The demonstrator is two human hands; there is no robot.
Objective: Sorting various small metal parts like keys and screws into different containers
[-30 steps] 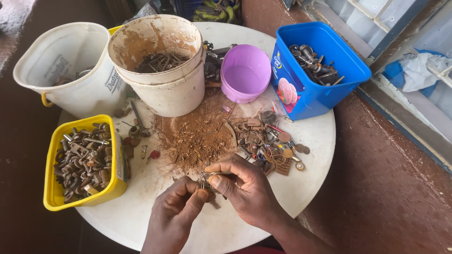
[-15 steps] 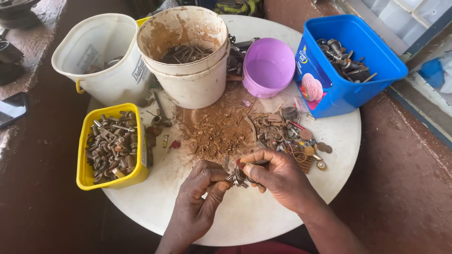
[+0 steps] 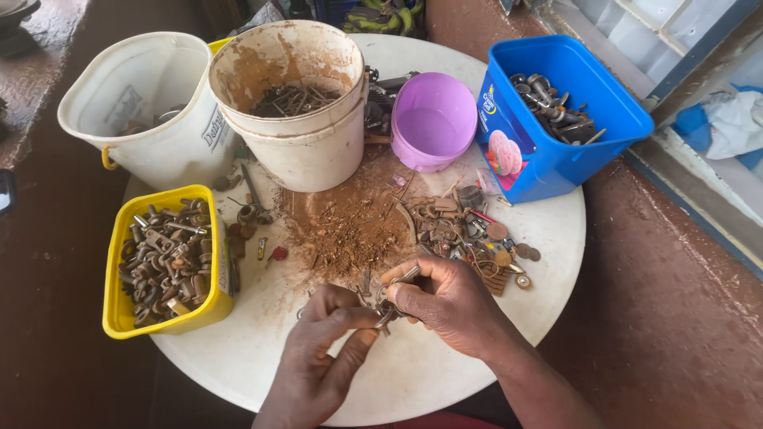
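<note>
Rusty scrap point(image 3: 465, 234) lies beyond both hands' metal piece point(image 3: 387, 312).

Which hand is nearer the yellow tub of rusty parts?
Left. The left hand lies just right of the yellow tub; the right hand is farther right, beyond it.

Yellow tub point(image 3: 119, 314) — blue tub point(image 3: 556, 171) — purple bowl point(image 3: 433, 127)

Tubs point(image 3: 167, 262) ring table point(image 3: 413, 373); near edge free w/ hands point(image 3: 381, 318)
</note>
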